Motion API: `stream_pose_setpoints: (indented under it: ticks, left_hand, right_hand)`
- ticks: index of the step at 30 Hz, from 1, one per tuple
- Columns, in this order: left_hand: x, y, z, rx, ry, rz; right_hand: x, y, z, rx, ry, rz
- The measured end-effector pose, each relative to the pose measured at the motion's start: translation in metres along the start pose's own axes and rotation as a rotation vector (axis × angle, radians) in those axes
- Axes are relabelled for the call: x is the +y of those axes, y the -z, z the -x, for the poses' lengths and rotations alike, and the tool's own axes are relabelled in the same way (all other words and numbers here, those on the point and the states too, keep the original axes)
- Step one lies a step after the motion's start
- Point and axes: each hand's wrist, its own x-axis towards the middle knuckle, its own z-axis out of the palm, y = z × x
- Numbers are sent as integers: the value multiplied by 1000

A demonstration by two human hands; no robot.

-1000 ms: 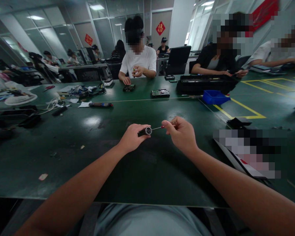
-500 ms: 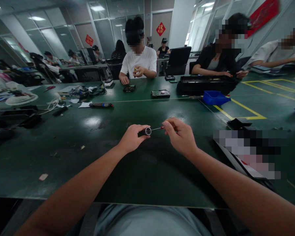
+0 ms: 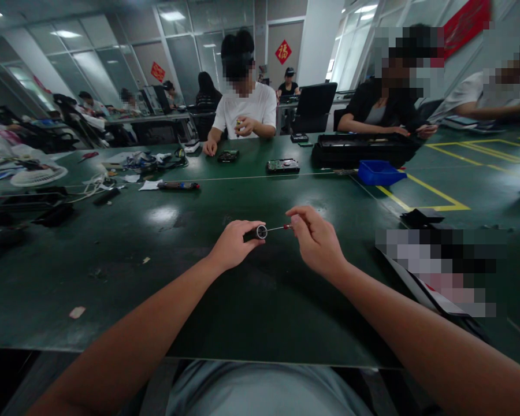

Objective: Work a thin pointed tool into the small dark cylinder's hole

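Near the middle of the green table, my left hand (image 3: 234,244) is closed around a short dark cylinder (image 3: 260,232) with a pale ring at its open end. That end is turned toward my right hand (image 3: 317,238), which holds a small screwdriver (image 3: 286,227) by its red handle between thumb and fingers. The thin shaft points left, and its tip meets the ringed end of the cylinder. Whether it sits on a screw is too small to tell. Most of the cylinder and the handle's rear are hidden by my fingers.
Ahead on the green table (image 3: 125,306) lie a bare circuard-backed drive (image 3: 283,166), a dark pen-shaped tool (image 3: 178,185) and a blue tray (image 3: 380,173). A long black housing (image 3: 364,151) stands behind the tray. Co-workers sit opposite; one person's hand (image 3: 246,126) holds a small tool.
My right index finger has lifted and straightened a little at the screwdriver's handle. My left hand and the cylinder stay put. Across the table, a co-worker's hand has shifted left, away from a small device.
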Motion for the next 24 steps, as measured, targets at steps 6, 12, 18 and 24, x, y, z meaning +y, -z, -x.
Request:
stream_pose_setpoints:
  ticks: [6, 12, 18, 24]
  left_hand:
    - [-2, 0, 0, 27, 9, 3]
    - [-9, 5, -3, 24, -112, -41]
    - [-13, 4, -4, -28, -65, -80]
    - [-9, 4, -4, -36, 44, -70]
  right_hand:
    - [10, -9, -6, 41, -187, -332]
    - [20, -12, -13, 112, -434, -673]
    - [28, -6, -19, 116, -541, -594]
    - [27, -5, -14, 168, -357, -395]
